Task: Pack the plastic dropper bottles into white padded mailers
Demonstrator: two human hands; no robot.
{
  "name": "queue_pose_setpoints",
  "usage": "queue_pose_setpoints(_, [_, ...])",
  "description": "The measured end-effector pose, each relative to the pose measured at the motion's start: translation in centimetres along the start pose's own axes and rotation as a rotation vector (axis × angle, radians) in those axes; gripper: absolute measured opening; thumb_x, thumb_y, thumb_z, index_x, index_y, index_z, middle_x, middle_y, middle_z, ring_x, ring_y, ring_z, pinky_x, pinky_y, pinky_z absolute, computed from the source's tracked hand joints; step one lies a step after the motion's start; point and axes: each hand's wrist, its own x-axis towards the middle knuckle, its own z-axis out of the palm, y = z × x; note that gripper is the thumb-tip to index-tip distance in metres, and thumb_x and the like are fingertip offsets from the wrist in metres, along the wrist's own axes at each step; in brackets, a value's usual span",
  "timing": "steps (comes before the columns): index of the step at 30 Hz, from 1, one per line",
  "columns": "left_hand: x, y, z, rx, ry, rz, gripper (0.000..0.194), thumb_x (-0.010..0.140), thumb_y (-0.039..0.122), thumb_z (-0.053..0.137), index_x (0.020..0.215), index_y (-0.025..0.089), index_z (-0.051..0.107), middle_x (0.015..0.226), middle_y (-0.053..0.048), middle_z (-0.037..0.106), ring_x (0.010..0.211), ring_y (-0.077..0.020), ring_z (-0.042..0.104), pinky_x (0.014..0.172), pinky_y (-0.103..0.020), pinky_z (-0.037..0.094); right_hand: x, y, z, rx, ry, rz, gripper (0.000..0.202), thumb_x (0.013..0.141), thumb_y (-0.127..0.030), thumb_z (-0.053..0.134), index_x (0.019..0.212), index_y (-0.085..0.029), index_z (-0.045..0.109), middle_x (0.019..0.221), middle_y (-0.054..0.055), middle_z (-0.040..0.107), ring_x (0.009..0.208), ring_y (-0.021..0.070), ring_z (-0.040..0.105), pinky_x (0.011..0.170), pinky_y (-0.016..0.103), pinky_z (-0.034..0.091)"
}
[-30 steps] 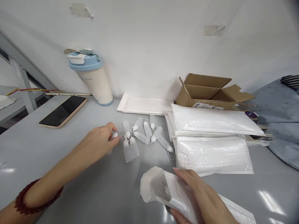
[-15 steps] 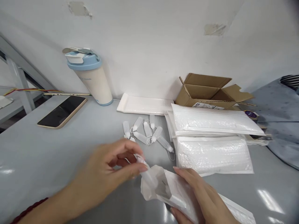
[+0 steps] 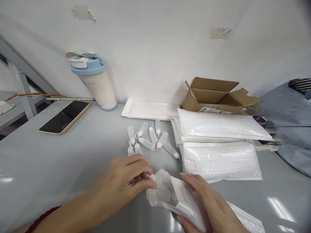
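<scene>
My right hand (image 3: 209, 204) is wrapped round a white bubble mailer (image 3: 186, 199) whose mouth gapes toward the left. At that mouth, my left hand (image 3: 132, 176) pinches a small translucent squeeze bottle (image 3: 151, 176); most of the bottle is hidden by my fingers and the mailer's flap. Just beyond my left hand lie several more small squeeze bottles (image 3: 147, 143) with capped tips and thin tethers, loose on the grey table (image 3: 102, 149). What sits deeper inside the mailer I cannot make out.
Padded mailers (image 3: 221, 160) are stacked on the right, before an open cardboard box (image 3: 213, 95). Flat white mailers (image 3: 150, 109) lie against the wall. A phone (image 3: 65, 117) and a cream tumbler (image 3: 97, 84) stand at left. A person's blue-grey sleeve (image 3: 286, 113) shows at far right.
My left hand has moved slightly right and down, carrying the bottle further into the mailer's mouth. My right hand keeps its grip on the mailer.
</scene>
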Motion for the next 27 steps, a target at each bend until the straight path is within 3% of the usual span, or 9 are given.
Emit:
queue_pose_setpoints(4, [0.1,0.2,0.1,0.083,-0.023,-0.08,0.02,0.084,0.034,0.066,0.072,0.018,0.063,0.074,0.002,0.062,0.058,-0.0103,0.052,0.057,-0.023,0.039,0.2,0.1,-0.8,0.011,-0.051,-0.005,0.066,0.086,-0.046,0.061,0.139,-0.014,0.038,0.118,0.016,0.065,0.101,0.0267,0.068,0.076,0.032,0.061])
queue_pose_setpoints(9, [0.0,0.4,0.4,0.114,-0.108,-0.134,0.022,0.083,0.033,0.066,0.069,0.016,0.063,0.068,0.002,0.06,0.059,-0.0108,0.051,0.058,-0.023,0.036,0.6,0.3,-0.7,0.05,0.017,-0.018,0.036,0.096,-0.018,0.044,0.131,-0.014,0.048,0.109,0.013,0.068,0.098,0.0225,0.069,0.079,0.03,0.06])
queue_pose_setpoints(15, [-0.3,1.3,0.5,0.055,-0.229,-0.156,0.017,0.082,0.026,0.064,0.068,0.017,0.064,0.069,0.001,0.065,0.061,-0.0111,0.054,0.058,-0.022,0.037,0.4,0.7,0.6,0.213,0.013,0.009,0.031,0.092,-0.004,0.043,0.119,-0.013,0.055,0.097,0.01,0.064,0.08,0.0161,0.067,0.065,0.024,0.057])
queue_pose_setpoints(18, [-1.0,1.5,1.1,0.032,-0.222,-0.066,0.015,0.078,0.019,0.064,0.064,0.016,0.064,0.063,0.001,0.064,0.056,-0.0099,0.052,0.054,-0.02,0.036,0.4,0.6,0.5,0.283,0.012,0.039,0.033,0.092,-0.003,0.041,0.118,-0.015,0.056,0.097,0.01,0.063,0.078,0.0147,0.066,0.063,0.024,0.055])
queue_pose_setpoints(23, [-2.6,1.0,3.6,-0.118,-0.057,0.179,0.019,0.077,0.007,0.051,0.069,0.017,0.064,0.063,0.0,0.062,0.052,-0.0081,0.051,0.049,-0.018,0.036,0.8,0.1,0.3,0.328,0.039,0.079,0.03,0.092,-0.004,0.041,0.113,-0.017,0.057,0.089,0.006,0.062,0.072,0.0139,0.065,0.06,0.023,0.054])
queue_pose_setpoints(27, [-2.0,1.7,3.7,-0.269,-0.222,0.186,0.022,0.086,0.014,0.047,0.071,0.019,0.063,0.071,-0.003,0.063,0.062,-0.0122,0.057,0.057,-0.019,0.044,0.9,-0.1,0.3,0.353,0.044,0.07,0.028,0.092,-0.003,0.041,0.108,-0.018,0.057,0.085,0.004,0.061,0.07,0.0126,0.064,0.059,0.021,0.053])
